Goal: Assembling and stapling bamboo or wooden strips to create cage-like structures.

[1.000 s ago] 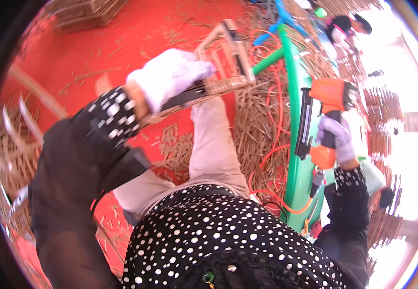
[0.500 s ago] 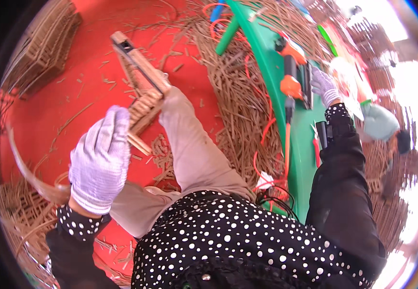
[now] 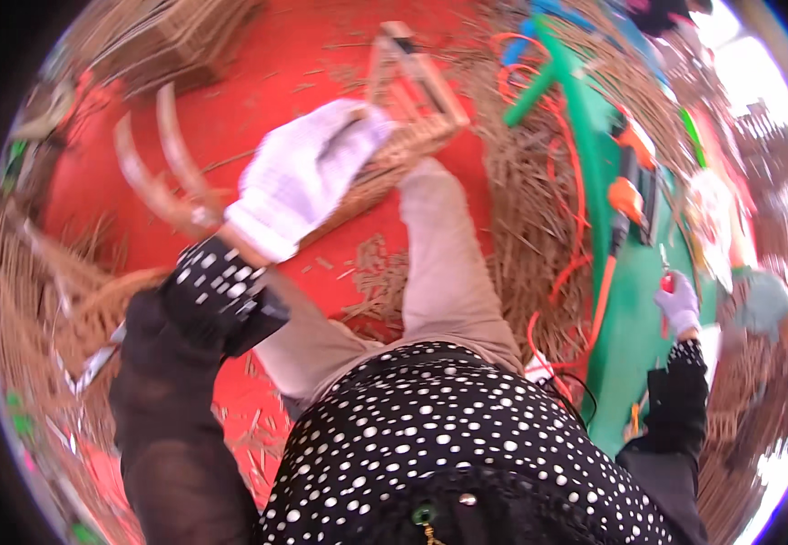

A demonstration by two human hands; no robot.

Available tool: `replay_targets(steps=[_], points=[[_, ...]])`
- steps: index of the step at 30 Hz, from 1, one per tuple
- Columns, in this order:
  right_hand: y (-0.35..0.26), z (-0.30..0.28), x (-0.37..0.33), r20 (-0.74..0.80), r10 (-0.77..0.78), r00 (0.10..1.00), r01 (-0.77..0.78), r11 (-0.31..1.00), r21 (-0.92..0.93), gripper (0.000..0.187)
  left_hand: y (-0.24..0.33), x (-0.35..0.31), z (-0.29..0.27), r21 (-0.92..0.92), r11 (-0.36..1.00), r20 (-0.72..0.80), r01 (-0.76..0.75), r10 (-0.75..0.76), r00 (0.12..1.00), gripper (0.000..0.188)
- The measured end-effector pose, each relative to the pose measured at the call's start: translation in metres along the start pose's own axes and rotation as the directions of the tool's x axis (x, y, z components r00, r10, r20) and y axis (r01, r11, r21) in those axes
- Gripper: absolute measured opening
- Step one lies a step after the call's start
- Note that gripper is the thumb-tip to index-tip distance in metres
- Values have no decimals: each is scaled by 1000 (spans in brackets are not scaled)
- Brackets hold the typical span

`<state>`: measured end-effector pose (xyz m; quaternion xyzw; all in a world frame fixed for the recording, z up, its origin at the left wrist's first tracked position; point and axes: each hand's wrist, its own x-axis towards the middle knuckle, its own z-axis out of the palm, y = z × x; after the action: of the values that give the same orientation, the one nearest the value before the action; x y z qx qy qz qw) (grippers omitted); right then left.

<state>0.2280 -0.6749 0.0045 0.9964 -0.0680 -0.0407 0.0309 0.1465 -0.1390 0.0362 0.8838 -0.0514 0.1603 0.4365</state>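
Observation:
My left hand [image 3: 308,177], in a white knit glove, has its fingers curled at the side of a brown slatted wooden frame [image 3: 435,95]. The frame lies by my knee, and the glove hides part of it. Motion blur softens the fingertips. Far to the right, over the green table [image 3: 616,363], my gloved right hand [image 3: 680,307] is closed around a small red-handled hand tool [image 3: 667,283] with a thin metal tip. Beyond that hand, an orange and black nail gun [image 3: 635,182] with an orange hose rests on the tabletop.
Brown strips [image 3: 535,227] are heaped between my leg and the table. Stacked woven baskets [image 3: 172,45] stand at the far left on the red floor [image 3: 321,54]. Curved pale bands [image 3: 172,173] rise left of my left hand. An orange hose [image 3: 557,173] loops beside the table.
My right hand has come back toward me from beside the nail gun and taken hold of the red-handled tool. The left hand has moved up and right over the frame. The view has shifted.

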Motion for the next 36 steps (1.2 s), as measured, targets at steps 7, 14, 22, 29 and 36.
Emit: replay_targets(steps=[7, 14, 22, 29, 36], points=[[-200, -85, -10, -306, -839, 450, 887, 461, 38, 61, -4, -23, -12, -124, 984, -30, -130, 127, 991, 17], [-321, -107, -52, -237, -970, 61, 974, 110, -200, 58, 1, -28, -33, -77, 997, 70, -21, 27, 997, 19], [-346, -107, -47, -140, -990, -15, 945, 32, -324, 57, -5, -22, -37, 93, 989, 70, -111, 105, 992, 22], [-353, -111, -48, -101, -995, -23, 949, 10, -314, 58, -7, -20, -38, 91, 993, 71, -72, 66, 995, 23], [-359, -112, -49, -8, -1000, 14, 955, 16, -295, 58, -5, -23, -35, 20, 999, 57, -34, 32, 998, 23]])
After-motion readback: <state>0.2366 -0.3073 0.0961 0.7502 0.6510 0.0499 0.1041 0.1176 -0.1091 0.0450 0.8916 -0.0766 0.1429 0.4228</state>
